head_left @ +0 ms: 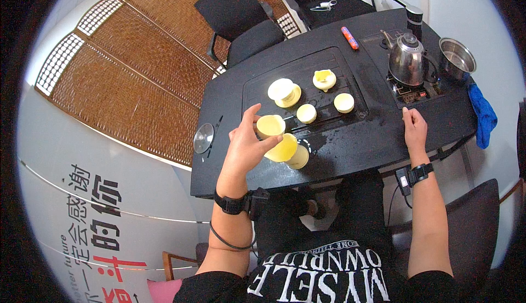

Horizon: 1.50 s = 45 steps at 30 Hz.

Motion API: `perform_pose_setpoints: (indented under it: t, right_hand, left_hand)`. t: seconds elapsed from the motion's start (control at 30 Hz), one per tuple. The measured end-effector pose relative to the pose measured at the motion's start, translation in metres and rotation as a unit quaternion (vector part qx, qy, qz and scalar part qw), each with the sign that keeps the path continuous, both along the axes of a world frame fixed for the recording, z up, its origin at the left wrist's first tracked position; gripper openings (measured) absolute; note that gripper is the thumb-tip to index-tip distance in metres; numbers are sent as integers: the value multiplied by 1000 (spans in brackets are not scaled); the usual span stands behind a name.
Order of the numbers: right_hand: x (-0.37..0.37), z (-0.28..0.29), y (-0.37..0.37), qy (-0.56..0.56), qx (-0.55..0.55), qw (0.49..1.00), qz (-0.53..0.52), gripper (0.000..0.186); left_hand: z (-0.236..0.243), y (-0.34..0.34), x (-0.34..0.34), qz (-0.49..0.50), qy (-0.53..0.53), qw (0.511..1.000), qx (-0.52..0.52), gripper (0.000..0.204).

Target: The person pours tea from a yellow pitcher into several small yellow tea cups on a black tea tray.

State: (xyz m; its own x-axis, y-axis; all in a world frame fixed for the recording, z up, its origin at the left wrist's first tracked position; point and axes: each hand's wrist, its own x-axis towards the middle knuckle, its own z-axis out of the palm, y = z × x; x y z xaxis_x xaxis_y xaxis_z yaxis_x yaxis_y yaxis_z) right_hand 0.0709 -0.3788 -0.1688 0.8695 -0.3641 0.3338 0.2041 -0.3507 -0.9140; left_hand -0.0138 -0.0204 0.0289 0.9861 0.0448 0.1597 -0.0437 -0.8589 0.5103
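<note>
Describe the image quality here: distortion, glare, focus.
Head view: strong fisheye, so the black table edges and the woven screen bow toward a dark round rim. Even indoor light, soft shadows. Glare spots sit on the steel kettle and the wet tray. The left hand holding a yellow cup and the right hand look sharp.

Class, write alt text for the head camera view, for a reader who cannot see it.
A person's left hand holds a small yellow cup above a black tea table; the right hand rests flat on it near a steel kettle.
</note>
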Motion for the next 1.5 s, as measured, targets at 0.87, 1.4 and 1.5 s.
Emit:
perform_pose_setpoints:
  t: [0.87,1.4,1.5]
  right_hand:
    - [-1,1,0,-5,4,1000,8,37]
    - [-1,1,1,-10,3,1000,7,36]
    - [-1,2,1,-6,6,1000,6,35]
  left_hand:
    - [0,-2,1,7,12,1000,17,81]
    - [-2,-2,0,3,-9,998,55,76]
    - [0,-2,-1,6,6,999,38,78]
